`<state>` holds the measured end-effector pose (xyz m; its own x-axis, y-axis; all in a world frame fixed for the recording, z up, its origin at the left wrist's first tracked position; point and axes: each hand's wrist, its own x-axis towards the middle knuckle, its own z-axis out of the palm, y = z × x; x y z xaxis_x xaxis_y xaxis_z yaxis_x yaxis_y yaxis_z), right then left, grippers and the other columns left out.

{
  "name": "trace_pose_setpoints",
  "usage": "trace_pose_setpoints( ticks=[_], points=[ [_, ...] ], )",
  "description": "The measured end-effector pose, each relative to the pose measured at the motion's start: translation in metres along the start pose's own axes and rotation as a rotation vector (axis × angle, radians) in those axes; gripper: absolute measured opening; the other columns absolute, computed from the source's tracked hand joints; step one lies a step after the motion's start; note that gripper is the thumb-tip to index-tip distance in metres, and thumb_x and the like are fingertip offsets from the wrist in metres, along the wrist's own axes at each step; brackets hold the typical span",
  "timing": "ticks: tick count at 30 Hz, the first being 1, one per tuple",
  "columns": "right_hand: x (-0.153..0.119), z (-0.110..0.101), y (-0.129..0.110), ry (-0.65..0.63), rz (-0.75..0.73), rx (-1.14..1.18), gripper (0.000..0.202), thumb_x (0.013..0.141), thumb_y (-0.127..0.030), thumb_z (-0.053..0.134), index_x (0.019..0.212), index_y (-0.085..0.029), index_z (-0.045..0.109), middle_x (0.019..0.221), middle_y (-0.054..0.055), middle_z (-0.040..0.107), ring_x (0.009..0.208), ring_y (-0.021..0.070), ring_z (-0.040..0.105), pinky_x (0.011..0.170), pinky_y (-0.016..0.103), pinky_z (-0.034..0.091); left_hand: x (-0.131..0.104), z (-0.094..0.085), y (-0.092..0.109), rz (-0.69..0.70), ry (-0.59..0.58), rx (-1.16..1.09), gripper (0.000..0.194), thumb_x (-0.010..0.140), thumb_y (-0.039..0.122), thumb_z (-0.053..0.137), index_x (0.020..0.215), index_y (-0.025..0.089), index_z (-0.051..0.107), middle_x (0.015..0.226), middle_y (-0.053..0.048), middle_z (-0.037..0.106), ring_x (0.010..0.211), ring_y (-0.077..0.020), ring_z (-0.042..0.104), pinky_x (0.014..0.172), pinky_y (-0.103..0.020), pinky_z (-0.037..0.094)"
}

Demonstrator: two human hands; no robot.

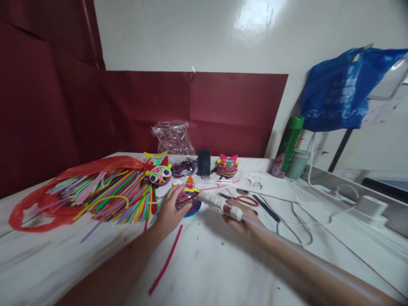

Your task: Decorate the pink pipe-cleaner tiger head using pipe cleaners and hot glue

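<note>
Near the middle of the table, my left hand [172,210] has its fingers bent round the near left side of a round, partly decorated craft piece [191,197] with a yellow band and an orange ear. A red strip lies across that piece by my fingertips. My right hand [242,216] is wrapped round a white glue gun [218,203], its nozzle pointing left at the piece's right edge. Whether the nozzle touches the piece is too small to tell. A loose pink pipe cleaner [165,261] lies in front of my left hand.
Many coloured pipe cleaners [111,193] spill from a red plastic bag [24,219] at left. Finished-looking animal faces [160,175] stand behind, beside a phone [204,162]. Scissors [247,200], a dark blue tool [266,208] and cables are at right, with a green spray can [290,142] beyond.
</note>
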<state>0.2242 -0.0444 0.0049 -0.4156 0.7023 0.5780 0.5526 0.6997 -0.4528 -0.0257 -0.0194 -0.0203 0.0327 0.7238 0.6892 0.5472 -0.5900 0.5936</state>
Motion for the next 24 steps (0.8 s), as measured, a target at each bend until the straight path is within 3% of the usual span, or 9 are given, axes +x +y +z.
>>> trace_pose_setpoints(
  ticks=[7,24],
  points=[
    [-0.001,0.004,-0.014,-0.071,-0.189,-0.007,0.017,0.082,-0.018,0.043,0.067,-0.02,0.05,0.072,0.006,0.059,0.069,0.0182,0.057,0.062,0.029,0.046,0.0,0.003,-0.009,0.058,-0.038,0.124,0.054,0.077,0.023,0.058,0.129,0.026,0.042,0.132,-0.007,0.046,0.128,-0.0228,0.037,0.107,-0.041,0.031],
    [-0.004,0.016,0.003,-0.083,-0.182,-0.026,0.013,0.081,-0.019,0.047,0.068,-0.02,0.05,0.073,0.006,0.059,0.071,0.0182,0.059,0.062,0.029,0.047,0.0,0.003,-0.003,0.069,-0.058,0.162,0.053,0.077,0.022,0.058,0.128,0.026,0.043,0.132,-0.007,0.046,0.127,-0.0238,0.039,0.106,-0.043,0.032]
  ],
)
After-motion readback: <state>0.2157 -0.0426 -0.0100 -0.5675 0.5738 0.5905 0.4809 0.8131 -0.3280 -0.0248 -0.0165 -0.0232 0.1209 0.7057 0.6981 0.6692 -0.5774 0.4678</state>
